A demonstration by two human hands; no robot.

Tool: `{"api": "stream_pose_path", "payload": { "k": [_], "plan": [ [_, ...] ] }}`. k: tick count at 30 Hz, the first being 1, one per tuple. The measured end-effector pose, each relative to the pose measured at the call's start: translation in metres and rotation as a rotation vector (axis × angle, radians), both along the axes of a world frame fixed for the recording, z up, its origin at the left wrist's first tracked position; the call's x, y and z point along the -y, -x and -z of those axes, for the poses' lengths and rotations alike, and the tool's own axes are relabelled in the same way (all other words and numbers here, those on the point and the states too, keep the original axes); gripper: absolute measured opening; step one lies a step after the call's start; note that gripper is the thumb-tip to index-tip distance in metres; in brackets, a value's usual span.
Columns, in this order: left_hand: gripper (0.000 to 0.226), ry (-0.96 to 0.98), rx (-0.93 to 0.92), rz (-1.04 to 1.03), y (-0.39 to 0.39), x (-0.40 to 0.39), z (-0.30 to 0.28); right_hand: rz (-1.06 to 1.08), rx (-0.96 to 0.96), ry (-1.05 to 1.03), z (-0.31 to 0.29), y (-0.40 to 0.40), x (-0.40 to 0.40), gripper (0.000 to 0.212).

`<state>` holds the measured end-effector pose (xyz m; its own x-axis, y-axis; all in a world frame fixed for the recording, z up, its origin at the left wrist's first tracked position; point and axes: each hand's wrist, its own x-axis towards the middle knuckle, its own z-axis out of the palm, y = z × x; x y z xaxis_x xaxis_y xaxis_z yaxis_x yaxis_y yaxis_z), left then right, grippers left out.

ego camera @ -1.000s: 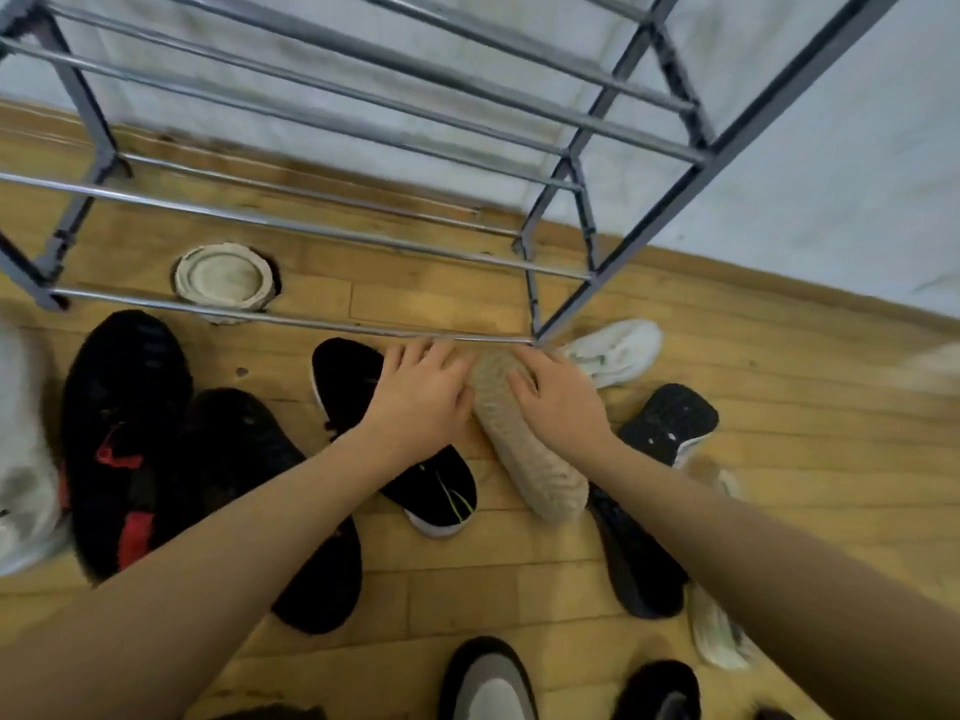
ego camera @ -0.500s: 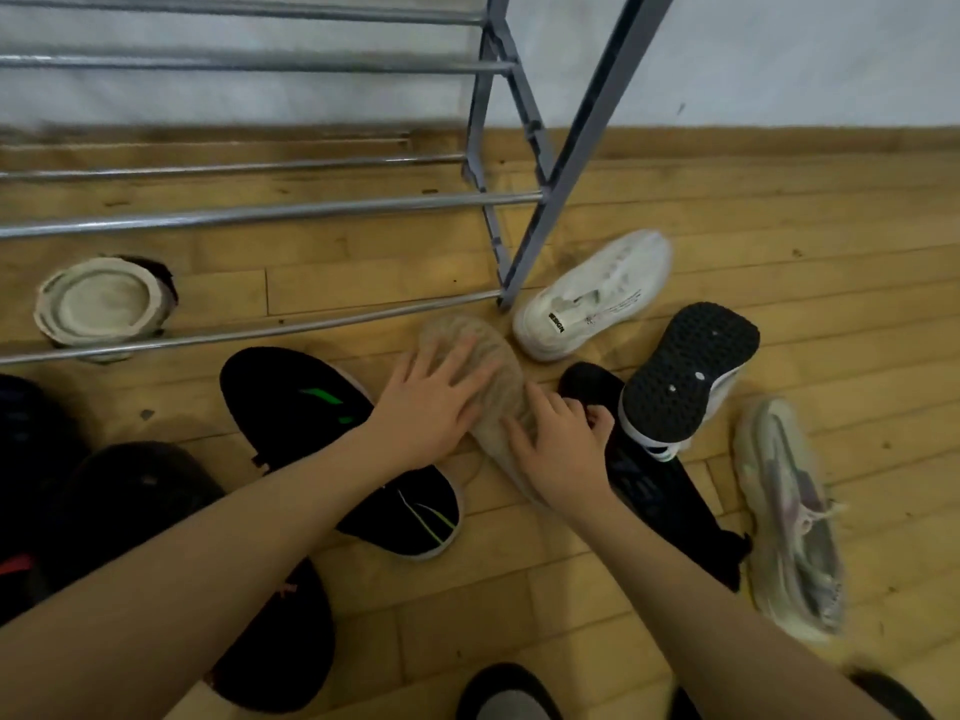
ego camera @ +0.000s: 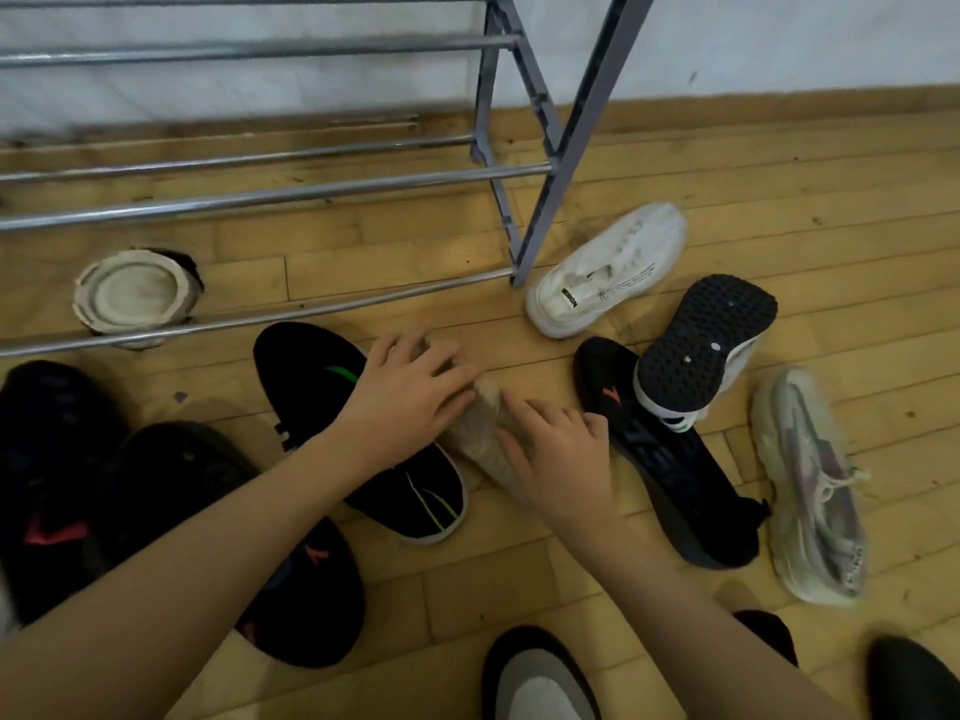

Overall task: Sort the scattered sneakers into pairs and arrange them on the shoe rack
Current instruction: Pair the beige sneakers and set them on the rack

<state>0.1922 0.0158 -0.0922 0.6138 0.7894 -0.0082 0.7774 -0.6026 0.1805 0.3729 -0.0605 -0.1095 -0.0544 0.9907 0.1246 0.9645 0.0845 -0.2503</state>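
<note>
Kneeling over the floor [ego camera: 727, 189], we have both hands on one tan shoe [ego camera: 480, 423] that lies between a black shoe with green stripes [ego camera: 358, 433] and a long black shoe [ego camera: 670, 459]. Our left hand [ego camera: 410, 397] rests on its toe end with fingers spread and lightly curled; our right hand [ego camera: 556, 454] covers its heel end, fingers apart and bent over it. Whether either hand grips the shoe or only presses on it, we cannot tell.

As we judge it, the sorting has barely begun. The rack [ego camera: 524, 174] shows bare bars on every level in view, and nothing sits on them. A white shoe [ego camera: 608, 267] lies just beside the rack's foot, an upturned shoe [ego camera: 701, 345] leans on the long black one, and a pale grey shoe [ego camera: 810, 485] lies to its right. More dark shoes [ego camera: 156, 491] crowd the left. No pair is matched yet; all of it is left to do.
</note>
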Motion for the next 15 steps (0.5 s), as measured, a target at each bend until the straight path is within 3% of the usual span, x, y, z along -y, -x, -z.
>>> {"api": "stream_pose_path", "payload": {
  "k": [4, 8, 10, 13, 15],
  "plan": [
    [0.033, -0.096, 0.104, -0.061, 0.017, 0.033, -0.004, -0.123, -0.011, -0.155, -0.009, 0.003, 0.018, 0.03],
    [0.039, -0.082, 0.108, -0.161, 0.034, 0.058, -0.005, -0.18, -0.142, -0.124, -0.017, 0.006, 0.031, 0.03],
    [0.049, -0.028, 0.059, -0.233, 0.044, 0.066, -0.002, -0.163, -0.154, -0.016, -0.022, 0.007, 0.032, 0.041],
    [0.062, 0.041, -0.045, -0.334, 0.057, 0.075, 0.006, -0.133, -0.155, 0.308, -0.028, 0.01, 0.028, 0.073],
    [0.069, 0.082, -0.027, -0.375, 0.058, 0.077, 0.009, -0.18, -0.107, 0.451, -0.027, 0.015, 0.027, 0.081]
  ]
}}
